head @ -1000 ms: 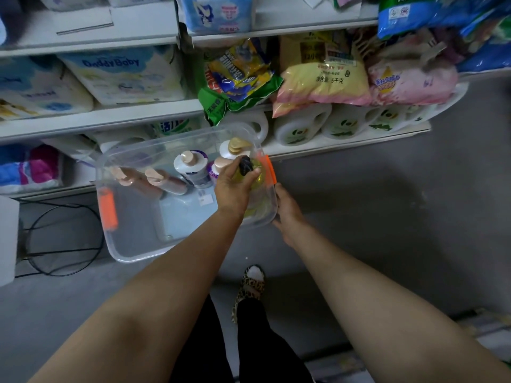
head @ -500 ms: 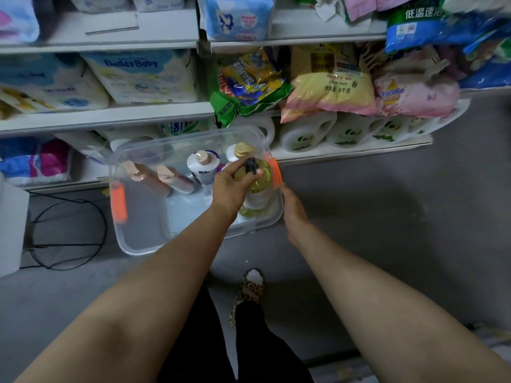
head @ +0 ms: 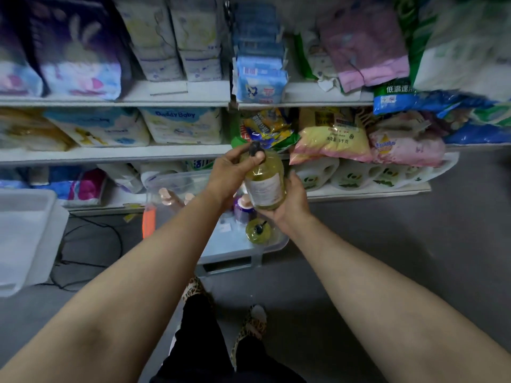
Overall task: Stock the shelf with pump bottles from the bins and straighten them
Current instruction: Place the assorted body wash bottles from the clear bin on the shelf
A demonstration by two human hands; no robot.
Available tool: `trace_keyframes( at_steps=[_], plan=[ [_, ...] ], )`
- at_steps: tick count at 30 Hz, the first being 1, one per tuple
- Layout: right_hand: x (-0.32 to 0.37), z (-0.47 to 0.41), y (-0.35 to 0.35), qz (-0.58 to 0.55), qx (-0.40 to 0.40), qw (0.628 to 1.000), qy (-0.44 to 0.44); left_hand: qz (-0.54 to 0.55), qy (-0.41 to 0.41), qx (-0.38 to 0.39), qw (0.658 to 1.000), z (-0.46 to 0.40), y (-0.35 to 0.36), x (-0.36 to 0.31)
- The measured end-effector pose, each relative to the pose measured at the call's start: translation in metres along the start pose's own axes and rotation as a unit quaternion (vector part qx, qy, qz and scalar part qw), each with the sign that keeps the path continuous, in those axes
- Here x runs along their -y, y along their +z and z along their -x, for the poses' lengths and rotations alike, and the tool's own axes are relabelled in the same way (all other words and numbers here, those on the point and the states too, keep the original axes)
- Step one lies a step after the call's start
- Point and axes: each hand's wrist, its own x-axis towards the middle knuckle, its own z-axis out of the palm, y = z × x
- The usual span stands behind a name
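Bottle held above bin: left hand pinching pump, right hand cupping base. Probably full, heavy, slick; body grip safest.

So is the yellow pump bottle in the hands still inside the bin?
Out. Both hands hold the yellow bottle above the clear bin, before the shelves.
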Motion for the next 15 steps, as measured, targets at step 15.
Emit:
trace_keyframes(
  at_steps=[15],
  plan=[
    [0.050, 0.096, 0.165, -0.052, 0.214, 0.969, -0.111, 0.017, 0.220, -0.073, 0.973, 0.034, -0.053, -0.158]
  ],
)
